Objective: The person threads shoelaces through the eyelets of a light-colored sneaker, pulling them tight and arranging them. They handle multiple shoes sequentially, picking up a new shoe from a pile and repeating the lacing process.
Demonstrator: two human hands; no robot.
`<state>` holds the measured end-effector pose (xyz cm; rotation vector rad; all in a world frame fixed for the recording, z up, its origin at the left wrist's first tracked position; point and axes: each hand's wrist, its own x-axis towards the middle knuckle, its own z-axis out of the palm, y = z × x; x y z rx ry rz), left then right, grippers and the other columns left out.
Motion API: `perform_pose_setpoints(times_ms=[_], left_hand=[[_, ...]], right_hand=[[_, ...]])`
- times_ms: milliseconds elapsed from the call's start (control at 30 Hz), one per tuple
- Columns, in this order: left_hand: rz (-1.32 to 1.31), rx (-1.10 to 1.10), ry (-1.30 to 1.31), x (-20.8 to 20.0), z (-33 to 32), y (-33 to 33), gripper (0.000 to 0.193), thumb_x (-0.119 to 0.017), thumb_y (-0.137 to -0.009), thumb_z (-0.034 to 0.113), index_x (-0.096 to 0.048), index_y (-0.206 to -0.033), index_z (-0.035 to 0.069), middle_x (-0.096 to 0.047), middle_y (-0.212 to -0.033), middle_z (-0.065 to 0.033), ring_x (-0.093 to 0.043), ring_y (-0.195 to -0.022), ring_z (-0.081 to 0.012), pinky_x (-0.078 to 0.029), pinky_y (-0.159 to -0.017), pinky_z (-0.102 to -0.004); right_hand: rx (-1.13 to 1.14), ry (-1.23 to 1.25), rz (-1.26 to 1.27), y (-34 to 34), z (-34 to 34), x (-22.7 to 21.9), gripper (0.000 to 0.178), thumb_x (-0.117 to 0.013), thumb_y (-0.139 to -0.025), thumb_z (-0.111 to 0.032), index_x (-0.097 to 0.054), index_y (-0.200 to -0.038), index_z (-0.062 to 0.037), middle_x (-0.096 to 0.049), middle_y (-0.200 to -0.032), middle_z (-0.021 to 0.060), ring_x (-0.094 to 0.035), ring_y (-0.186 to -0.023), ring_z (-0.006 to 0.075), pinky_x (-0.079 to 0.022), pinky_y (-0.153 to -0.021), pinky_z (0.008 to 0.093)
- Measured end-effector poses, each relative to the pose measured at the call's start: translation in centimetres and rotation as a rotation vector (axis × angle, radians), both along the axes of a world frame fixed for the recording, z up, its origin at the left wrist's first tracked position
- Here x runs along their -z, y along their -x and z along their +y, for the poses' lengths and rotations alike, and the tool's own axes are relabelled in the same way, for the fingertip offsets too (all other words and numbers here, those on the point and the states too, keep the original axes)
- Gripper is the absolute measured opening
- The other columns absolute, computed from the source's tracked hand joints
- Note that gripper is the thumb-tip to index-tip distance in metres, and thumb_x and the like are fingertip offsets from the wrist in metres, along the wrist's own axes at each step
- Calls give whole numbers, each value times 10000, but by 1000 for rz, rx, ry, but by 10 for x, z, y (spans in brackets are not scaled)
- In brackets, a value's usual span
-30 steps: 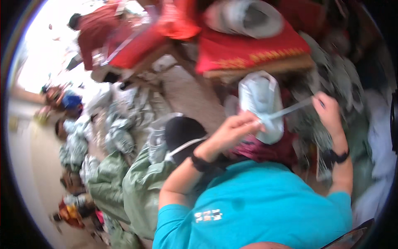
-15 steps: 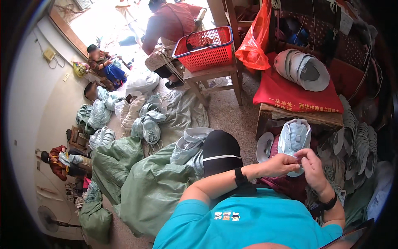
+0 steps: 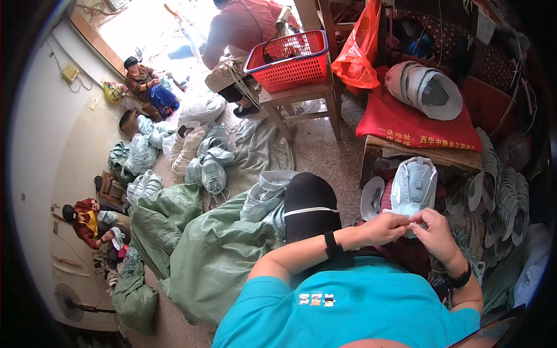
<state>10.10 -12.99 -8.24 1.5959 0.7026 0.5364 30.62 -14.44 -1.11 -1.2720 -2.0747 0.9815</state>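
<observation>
From the head camera, looking down over my teal shirt [image 3: 348, 296], my two hands meet right of centre. My left hand [image 3: 383, 228] comes in from the left, fingers bent, its thumb and forefinger closed in a pinch; my right hand [image 3: 436, 236] faces it, also pinching, the fingertips of both nearly touching. I cannot tell what, if anything, is gripped between them; it is too small to see. The pale blue-grey shoe upper [image 3: 413, 184] lies just beyond my fingers, its near end partly hidden behind them, over dark maroon cloth [image 3: 400, 248]. A dark band [image 3: 333, 244] circles my left wrist, another my right. Beyond the upper stands a low wooden bench [image 3: 383, 159] draped with a red cloth [image 3: 418, 123], and on that cloth a row of pale uppers [image 3: 429, 93] lies nested. Further off, a red basket [image 3: 290, 72] sits on a wooden stool [image 3: 290, 97], beside a hanging orange-red plastic bag [image 3: 358, 55]. To my left are a black rounded shape [image 3: 310, 203] crossed by a white band and a bulging green sack [image 3: 223, 267]. At far left, a seated person [image 3: 87, 225] holds something pale.
</observation>
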Motion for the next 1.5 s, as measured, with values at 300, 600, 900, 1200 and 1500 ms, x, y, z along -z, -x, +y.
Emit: perform_pose_setpoints(times_ms=[300,600,900,1200,1500], left_hand=[[-38,-245,-172,17,-10,11,211,-668,-936,129,-638,-1128,46,-623,-851,-79,-608,-757,-171,-501,-670,-320],[-100,-253,-225,22,1,4,256,-638,-971,145,-638,-1208,45,-607,-892,-18,-569,-749,-89,-483,-659,-263],[-674,201,-132,-165,-18,65,317,-565,-988,210,-709,-1095,-50,-628,-953,-92,-587,-808,-173,-461,-728,-289],[-1253,654,328,-183,-60,24,601,-505,-1027,436,-654,-1175,-128,-519,-1048,-162,-517,-821,-187,-461,-702,-277],[-1308,505,282,-170,-58,24,684,-498,-1019,501,-679,-1107,-153,-533,-1009,-169,-525,-764,-160,-463,-628,-248]], right_hand=[[-46,-387,-415,-60,-51,70,171,-683,-790,-40,-636,-954,-18,-584,-838,158,-606,-765,366,-492,-673,459],[-50,-281,-272,-54,-75,79,182,-672,-807,-66,-674,-987,-35,-630,-817,156,-636,-752,359,-523,-657,438],[-119,-227,-236,-65,-85,85,70,-588,-826,-77,-608,-889,-57,-600,-839,162,-607,-780,371,-506,-662,481],[-233,71,-472,-74,-96,84,191,-591,-805,-92,-684,-968,-55,-691,-922,151,-673,-881,349,-542,-745,453],[-91,290,22,-28,-54,-2,184,-633,-890,-49,-698,-1055,-1,-704,-963,142,-691,-834,239,-553,-765,338]])
